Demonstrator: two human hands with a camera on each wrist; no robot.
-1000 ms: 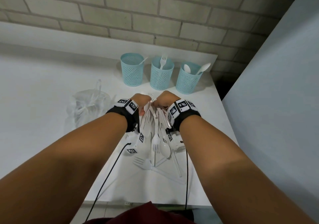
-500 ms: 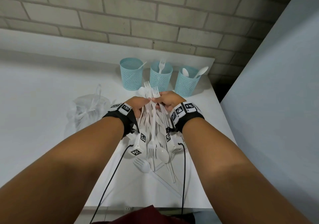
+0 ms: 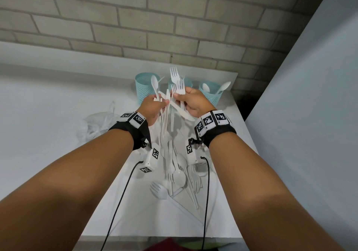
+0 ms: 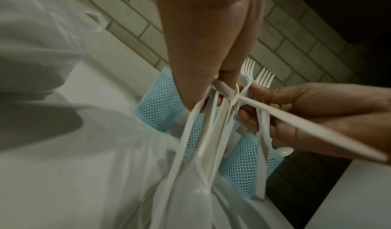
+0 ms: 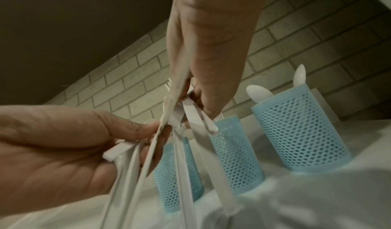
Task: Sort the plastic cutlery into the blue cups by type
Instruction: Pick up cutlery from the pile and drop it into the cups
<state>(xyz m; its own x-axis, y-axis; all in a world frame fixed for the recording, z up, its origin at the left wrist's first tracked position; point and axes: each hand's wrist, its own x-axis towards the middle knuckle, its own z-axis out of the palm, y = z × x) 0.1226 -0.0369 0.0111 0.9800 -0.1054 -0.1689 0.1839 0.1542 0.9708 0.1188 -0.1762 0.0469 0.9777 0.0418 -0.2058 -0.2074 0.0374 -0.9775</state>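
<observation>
Both hands are raised above the table, each gripping part of a bundle of white plastic cutlery. My left hand (image 3: 161, 102) (image 4: 213, 88) pinches a spoon (image 3: 155, 83) and several long handles that hang down. My right hand (image 3: 179, 96) (image 5: 195, 106) holds several forks (image 3: 177, 80), tines up, and a knife (image 3: 181, 110) slants across between the hands. Three blue mesh cups stand by the wall: the left cup (image 3: 144, 90) (image 5: 175, 174), the middle cup (image 3: 188, 82) (image 5: 232, 157), partly hidden behind the forks, and the right cup (image 3: 212, 95) (image 5: 296, 132), which holds spoons.
More white forks and spoons lie in a loose pile (image 3: 178, 177) on the white table (image 3: 48, 134) under my wrists. A crumpled clear plastic bag (image 3: 96, 123) lies to the left. A brick wall stands behind the cups, and the table's right edge drops off beside a grey wall.
Both hands have risen from the pile with a bundle of cutlery and moved toward the cups. The bundle now splits, forks in the right hand and the rest in the left.
</observation>
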